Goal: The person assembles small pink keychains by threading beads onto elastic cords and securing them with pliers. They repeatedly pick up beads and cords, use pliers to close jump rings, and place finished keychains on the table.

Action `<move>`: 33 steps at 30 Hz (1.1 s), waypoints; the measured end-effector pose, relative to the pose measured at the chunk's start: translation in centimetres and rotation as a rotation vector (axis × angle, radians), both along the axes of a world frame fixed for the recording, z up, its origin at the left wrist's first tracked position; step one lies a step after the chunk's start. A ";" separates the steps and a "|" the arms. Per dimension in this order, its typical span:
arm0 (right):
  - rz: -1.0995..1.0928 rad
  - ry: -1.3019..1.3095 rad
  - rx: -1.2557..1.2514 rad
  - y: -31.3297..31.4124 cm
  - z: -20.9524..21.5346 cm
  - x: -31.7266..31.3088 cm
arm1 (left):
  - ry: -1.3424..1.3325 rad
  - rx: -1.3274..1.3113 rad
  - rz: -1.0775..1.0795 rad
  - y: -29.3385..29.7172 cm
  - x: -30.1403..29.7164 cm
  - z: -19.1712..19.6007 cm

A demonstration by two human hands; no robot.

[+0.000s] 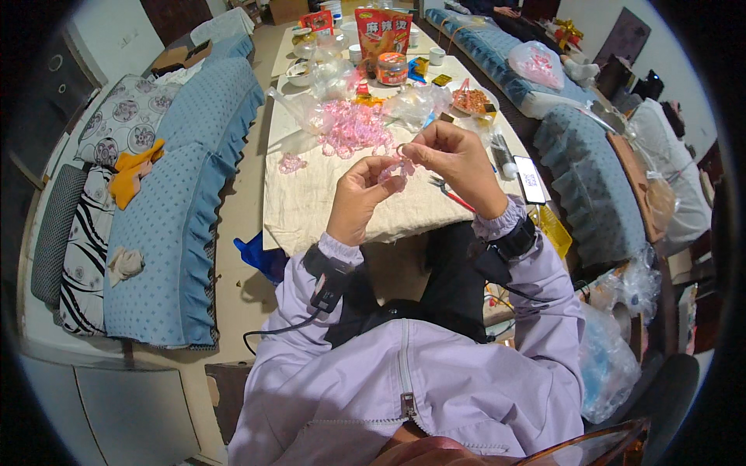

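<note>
Above the near part of the table, my left hand point(359, 194) pinches a small pink beaded loop point(396, 169) between thumb and fingertips. My right hand point(457, 161) is closed at the upper end of the same loop, with thumb and forefinger pressed together; a thin ring-like bit shows at its fingertips, too small to make out. Beyond the hands lies a heap of pink beaded pieces point(353, 128), and one separate pink piece point(292, 163) rests to its left. Red-handled pliers point(454, 196) lie on the cloth, partly behind my right hand.
A cream cloth covers the table point(303, 213). Farther back stand a red food pouch point(383, 33), a jar point(392, 68), plastic bags point(332, 76) and a bowl of orange-brown bits point(472, 99). A phone point(530, 180) lies at the right edge. Blue-covered sofas point(167, 233) flank the table.
</note>
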State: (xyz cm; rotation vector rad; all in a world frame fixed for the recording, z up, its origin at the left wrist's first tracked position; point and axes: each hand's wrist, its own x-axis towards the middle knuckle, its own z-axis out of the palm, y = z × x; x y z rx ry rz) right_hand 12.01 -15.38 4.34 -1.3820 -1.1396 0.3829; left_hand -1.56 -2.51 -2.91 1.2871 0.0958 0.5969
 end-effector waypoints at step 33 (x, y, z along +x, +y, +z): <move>0.050 0.288 0.035 -0.9 0.7 -0.9 | -0.058 -0.065 0.012 0.0 -0.3 5.3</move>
